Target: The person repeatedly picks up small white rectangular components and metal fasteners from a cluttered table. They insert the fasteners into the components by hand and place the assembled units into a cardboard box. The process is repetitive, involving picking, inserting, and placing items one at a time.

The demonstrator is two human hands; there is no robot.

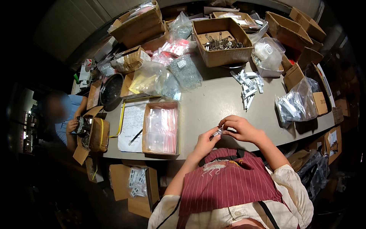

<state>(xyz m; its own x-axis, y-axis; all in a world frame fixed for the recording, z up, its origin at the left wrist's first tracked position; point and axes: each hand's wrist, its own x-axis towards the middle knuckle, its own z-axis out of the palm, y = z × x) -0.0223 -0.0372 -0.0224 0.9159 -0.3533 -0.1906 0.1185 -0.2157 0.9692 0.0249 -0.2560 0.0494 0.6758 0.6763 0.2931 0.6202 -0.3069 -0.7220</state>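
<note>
Close to my apron at the table's front edge, my left hand (pixel 207 142) and my right hand (pixel 241 129) meet with fingers closed. Pinched between their fingertips is a small silvery-white piece (pixel 217 133), partly covered by the fingers; its exact kind does not show. Beyond my right hand lies a loose pile of short, narrow grey-and-white parts (pixel 249 87). To the left of my left hand stands an open carton (pixel 179 126) filled with clear plastic bags (pixel 162 128).
A large carton (pixel 211 61) of small metal parts stands at the back. Bagged white parts (pixel 293 105) lie at right. A pen (pixel 136 136) rests on a written sheet (pixel 127 124). At far left, a co-worker's hand (pixel 72 125) touches a box (pixel 100 135). Below, another carton (pixel 119 181) holds bagged parts.
</note>
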